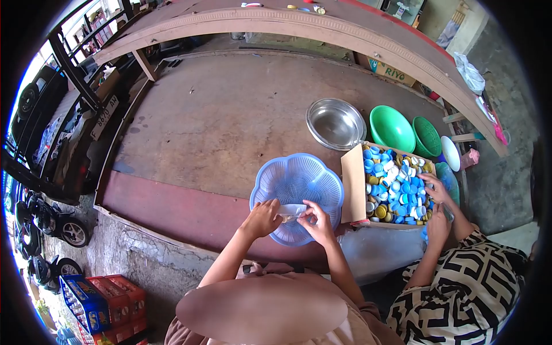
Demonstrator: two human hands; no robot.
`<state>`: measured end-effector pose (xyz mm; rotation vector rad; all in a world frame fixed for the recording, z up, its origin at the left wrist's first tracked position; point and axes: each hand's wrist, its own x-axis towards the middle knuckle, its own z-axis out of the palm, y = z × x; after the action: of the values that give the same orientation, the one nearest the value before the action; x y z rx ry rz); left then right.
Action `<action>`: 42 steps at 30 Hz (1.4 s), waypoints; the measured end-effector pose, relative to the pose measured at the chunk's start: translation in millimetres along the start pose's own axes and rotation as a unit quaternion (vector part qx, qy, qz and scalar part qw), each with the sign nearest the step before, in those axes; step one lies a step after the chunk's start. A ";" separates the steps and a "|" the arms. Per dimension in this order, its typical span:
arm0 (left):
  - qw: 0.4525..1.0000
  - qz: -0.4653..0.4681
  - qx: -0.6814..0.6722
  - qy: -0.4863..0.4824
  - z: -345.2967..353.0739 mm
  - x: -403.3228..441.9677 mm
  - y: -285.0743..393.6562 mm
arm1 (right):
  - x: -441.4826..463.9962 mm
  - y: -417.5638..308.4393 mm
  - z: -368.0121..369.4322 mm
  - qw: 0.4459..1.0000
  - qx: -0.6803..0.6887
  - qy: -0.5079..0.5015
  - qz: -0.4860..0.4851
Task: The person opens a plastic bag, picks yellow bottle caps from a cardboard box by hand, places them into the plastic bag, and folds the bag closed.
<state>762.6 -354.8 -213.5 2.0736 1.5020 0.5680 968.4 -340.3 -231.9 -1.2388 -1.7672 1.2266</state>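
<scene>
Over the near part of a blue flower-shaped plastic basket point(296, 172), my left hand point(264, 218) holds one end of a small translucent piece point(292, 210), which looks like plastic. My right hand point(315, 221) pinches its other end. The piece lies roughly level between my two hands, and a pale bit shows beneath it, too small to make out. The basket's meshed inside shows beyond my fingers. Right of the basket stands an open cardboard box point(353, 187) full of blue, white and yellow bottle caps point(397, 187).
A co-worker in a patterned top point(466, 287) has both hands at the box's right side. Behind the box are a steel bowl point(336, 123), a green bowl point(392, 129) and a green basket point(426, 137). A raised wooden beam point(287, 22) crosses the far side.
</scene>
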 end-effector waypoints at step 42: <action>0.997 0.048 -0.054 0.001 -27.7 21.3 16.3 | 15.4 -24.6 4.0 0.982 -0.054 0.170 -0.055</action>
<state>764.3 -334.2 -181.0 2.0707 1.3472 0.6742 951.4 -330.0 -210.3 -1.3047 -1.6391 0.8096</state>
